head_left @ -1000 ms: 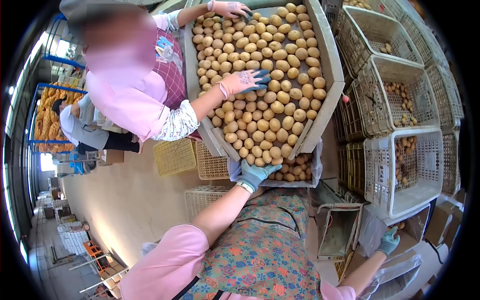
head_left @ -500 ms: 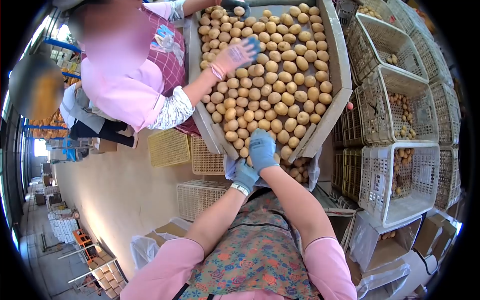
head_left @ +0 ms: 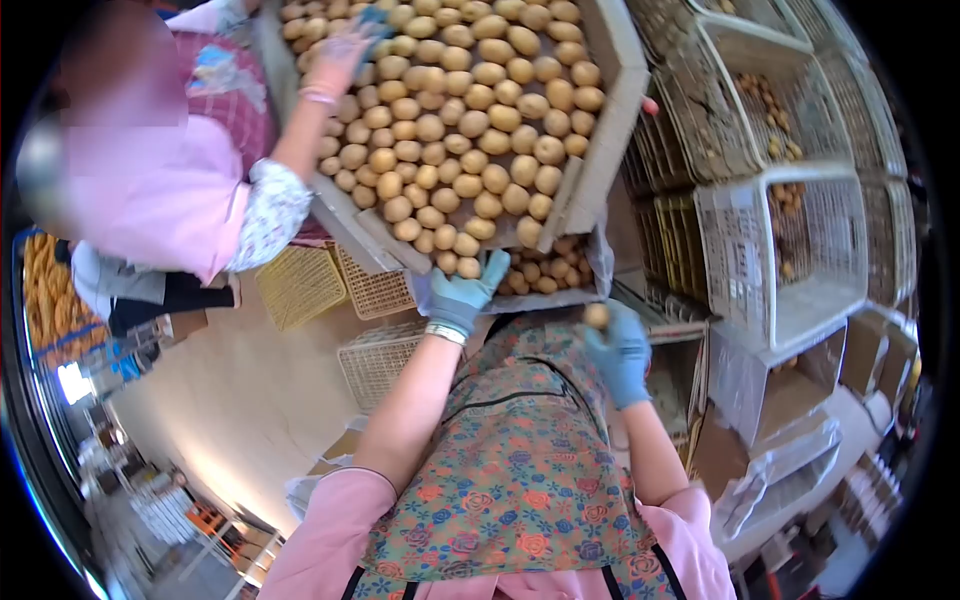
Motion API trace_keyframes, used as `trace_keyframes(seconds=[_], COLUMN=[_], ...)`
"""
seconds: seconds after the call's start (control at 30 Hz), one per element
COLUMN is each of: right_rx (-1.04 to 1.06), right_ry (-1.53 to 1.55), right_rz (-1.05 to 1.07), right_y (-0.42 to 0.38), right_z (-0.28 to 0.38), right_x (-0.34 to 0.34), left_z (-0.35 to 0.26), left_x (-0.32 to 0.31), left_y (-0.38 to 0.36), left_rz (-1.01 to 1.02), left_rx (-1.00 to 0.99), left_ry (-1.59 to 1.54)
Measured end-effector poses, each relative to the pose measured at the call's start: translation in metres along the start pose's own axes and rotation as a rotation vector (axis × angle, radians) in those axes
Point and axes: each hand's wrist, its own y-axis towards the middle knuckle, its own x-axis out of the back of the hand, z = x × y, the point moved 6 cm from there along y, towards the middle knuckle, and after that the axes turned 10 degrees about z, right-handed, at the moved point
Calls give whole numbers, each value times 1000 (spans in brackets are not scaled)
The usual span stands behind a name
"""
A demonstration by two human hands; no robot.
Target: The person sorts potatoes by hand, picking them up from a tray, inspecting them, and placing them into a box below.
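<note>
The sorting tray [head_left: 600, 60] is packed with yellowish round fruit [head_left: 470, 110]. At the tray's near end, the person's left hand [head_left: 462, 295], in a blue glove, rests against the fruits spilling from the opening. Just right of and below that end, the gloved right hand [head_left: 618, 350] holds a single fruit [head_left: 597, 315]. Over the tray's far left side, a co-worker's pink-gloved hand [head_left: 340, 55] touches the pile. White plastic crates [head_left: 770, 250] stand right of the tray.
</note>
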Motion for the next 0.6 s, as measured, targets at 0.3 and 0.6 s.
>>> trace_keyframes(seconds=[0.3,0.6], right_rx=[-438,-56], right_ry=[-273,294], right_rz=[-204,362], right_y=[-114,47], right_z=[-230,-31], right_x=[11,-126], left_z=[2,6], left_x=[44,36], left_y=[2,-3], left_rz=[-409,-545], left_rx=[188,264], left_ry=[-325,-252])
